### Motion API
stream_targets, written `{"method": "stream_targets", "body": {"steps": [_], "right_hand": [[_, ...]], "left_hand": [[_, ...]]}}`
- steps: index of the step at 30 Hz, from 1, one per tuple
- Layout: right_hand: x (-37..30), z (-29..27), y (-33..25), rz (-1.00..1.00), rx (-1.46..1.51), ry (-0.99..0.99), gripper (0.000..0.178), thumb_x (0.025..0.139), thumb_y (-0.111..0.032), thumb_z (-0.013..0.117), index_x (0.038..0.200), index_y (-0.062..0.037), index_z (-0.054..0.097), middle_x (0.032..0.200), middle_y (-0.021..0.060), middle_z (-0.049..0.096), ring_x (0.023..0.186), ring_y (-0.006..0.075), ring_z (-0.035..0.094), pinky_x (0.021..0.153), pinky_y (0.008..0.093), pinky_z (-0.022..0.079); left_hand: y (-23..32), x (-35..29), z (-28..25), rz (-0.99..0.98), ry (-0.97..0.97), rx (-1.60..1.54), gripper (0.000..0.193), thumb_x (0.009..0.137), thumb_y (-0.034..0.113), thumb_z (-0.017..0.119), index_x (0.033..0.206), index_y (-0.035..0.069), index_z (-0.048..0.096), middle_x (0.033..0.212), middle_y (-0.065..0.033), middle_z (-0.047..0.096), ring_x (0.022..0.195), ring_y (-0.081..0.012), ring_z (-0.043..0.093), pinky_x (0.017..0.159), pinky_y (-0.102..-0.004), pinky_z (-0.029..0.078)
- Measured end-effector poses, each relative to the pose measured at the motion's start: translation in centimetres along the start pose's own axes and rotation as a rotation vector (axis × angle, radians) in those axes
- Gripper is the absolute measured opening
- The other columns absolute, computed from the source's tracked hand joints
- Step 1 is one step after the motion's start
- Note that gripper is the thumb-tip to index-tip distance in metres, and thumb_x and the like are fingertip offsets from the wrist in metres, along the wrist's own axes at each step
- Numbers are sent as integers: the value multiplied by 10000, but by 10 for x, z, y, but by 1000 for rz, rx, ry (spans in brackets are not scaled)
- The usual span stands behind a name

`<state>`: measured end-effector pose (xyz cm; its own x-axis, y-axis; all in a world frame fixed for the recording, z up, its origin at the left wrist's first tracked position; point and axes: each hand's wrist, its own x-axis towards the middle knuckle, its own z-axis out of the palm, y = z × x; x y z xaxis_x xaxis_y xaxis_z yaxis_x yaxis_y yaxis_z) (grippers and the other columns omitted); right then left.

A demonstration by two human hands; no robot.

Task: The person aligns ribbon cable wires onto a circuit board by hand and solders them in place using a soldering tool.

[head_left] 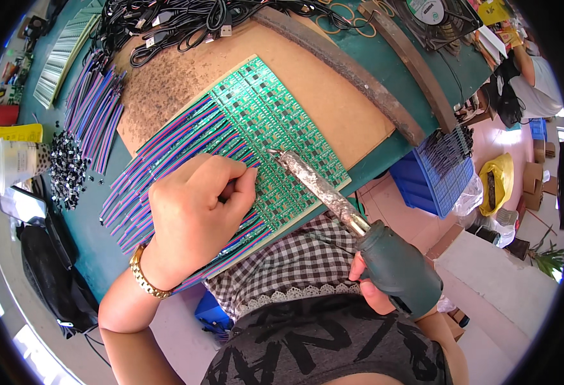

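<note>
A panel of green circuit boards (pixel 282 122) lies at a slant on a tan board (pixel 333 122). Rows of multicoloured ribbon wires (pixel 166 141) run from its middle out over its left side. Above these wires my left hand (pixel 195 199) is closed in a pinch, its fingertips by the wire ends; whatever they hold is hidden. My right hand (pixel 375 292) grips the dark green handle of a soldering iron (pixel 397 263), mostly hidden behind it. The iron's tip points up-left and is over the panel, just right of my left fingers; whether it touches I cannot tell.
Black USB cables (pixel 185 22) pile up at the back. Two rusty metal bars (pixel 359 70) lie at the right, near a black fan (pixel 432 19). Loose ribbon wires (pixel 96 109), small black parts (pixel 70 167) and a drink cup (pixel 19 163) stand left. A blue crate (pixel 429 179) is beyond the table's right edge.
</note>
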<state>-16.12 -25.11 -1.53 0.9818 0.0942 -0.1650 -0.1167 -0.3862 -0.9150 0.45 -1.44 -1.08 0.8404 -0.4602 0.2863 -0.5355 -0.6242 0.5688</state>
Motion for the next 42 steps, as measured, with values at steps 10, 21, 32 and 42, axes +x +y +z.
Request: {"method": "stream_targets", "body": {"steps": [10,21,32,42], "right_hand": [[5,1,12,-187,85,-6,314,888,-276,650,952,30,625,735,58,605,607,153,560,575,299,463],[2,-22,-12,136,-108,-224,379,786,-321,730,1125,-158,685,825,12,710,747,197,672,656,334,532],[-2,-10,5,-43,-229,-158,379,720,-276,742,1012,-65,625,851,61,646,727,232,633,635,335,502],[-2,-13,-12,41,-187,-103,279,850,-318,652,955,-60,626,797,63,625,683,219,607,622,329,485]], "left_hand": [[-1,0,2,15,15,-31,109,766,-4,766,755,24,660,640,-46,605,508,-92,554,454,-228,415],[-1,1,1,35,13,-41,117,764,-4,766,751,31,656,631,-44,596,502,-100,548,443,-234,409],[-2,1,2,71,14,-24,115,761,-10,761,748,31,654,633,-45,593,493,-99,535,439,-234,407],[-3,0,2,70,2,-32,117,759,-7,765,765,34,655,629,-45,580,487,-102,533,437,-237,405]]}}
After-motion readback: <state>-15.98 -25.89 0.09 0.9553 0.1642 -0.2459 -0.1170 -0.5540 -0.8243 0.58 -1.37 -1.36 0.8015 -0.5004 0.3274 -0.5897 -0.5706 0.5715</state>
